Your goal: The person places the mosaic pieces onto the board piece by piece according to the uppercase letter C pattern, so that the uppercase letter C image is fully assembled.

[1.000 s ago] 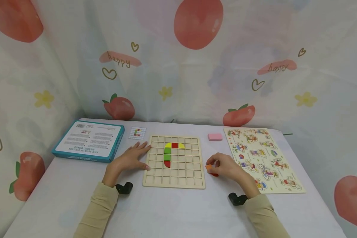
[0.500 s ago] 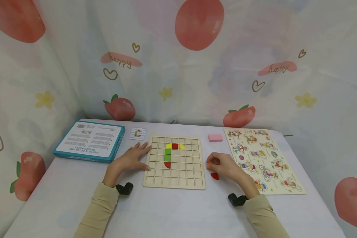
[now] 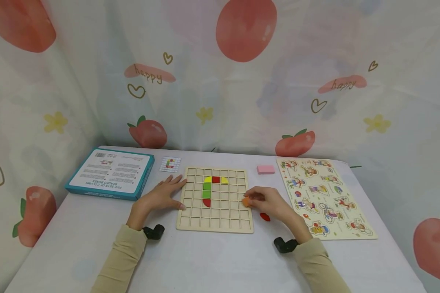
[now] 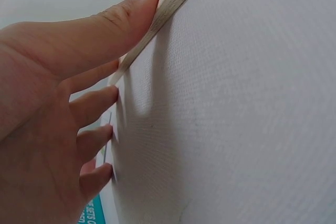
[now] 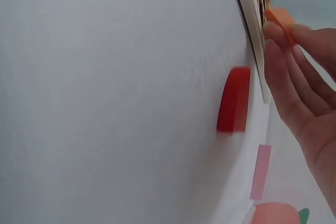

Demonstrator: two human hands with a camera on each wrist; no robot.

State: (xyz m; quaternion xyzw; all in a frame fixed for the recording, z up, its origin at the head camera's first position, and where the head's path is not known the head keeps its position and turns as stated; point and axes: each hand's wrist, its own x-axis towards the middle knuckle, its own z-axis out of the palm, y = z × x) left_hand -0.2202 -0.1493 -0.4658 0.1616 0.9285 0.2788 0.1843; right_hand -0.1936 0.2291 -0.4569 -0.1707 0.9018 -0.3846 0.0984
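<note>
My right hand [image 3: 269, 203] pinches an orange piece [image 3: 246, 201] over the grid board [image 3: 214, 221]; my left hand [image 3: 161, 196], fingers straight, steadies it. Six pieces appear seated; a red piece [image 3: 265, 217] remains.

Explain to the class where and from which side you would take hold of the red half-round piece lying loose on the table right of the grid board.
The red half-round piece lies flat on the table, apart from the grid board. Probably best to come from above and pinch across it, thumb on the straight edge, a finger on the curved edge. It is thin, so only its edges offer a hold. The right hand is nearest but already holds an orange piece.
</note>
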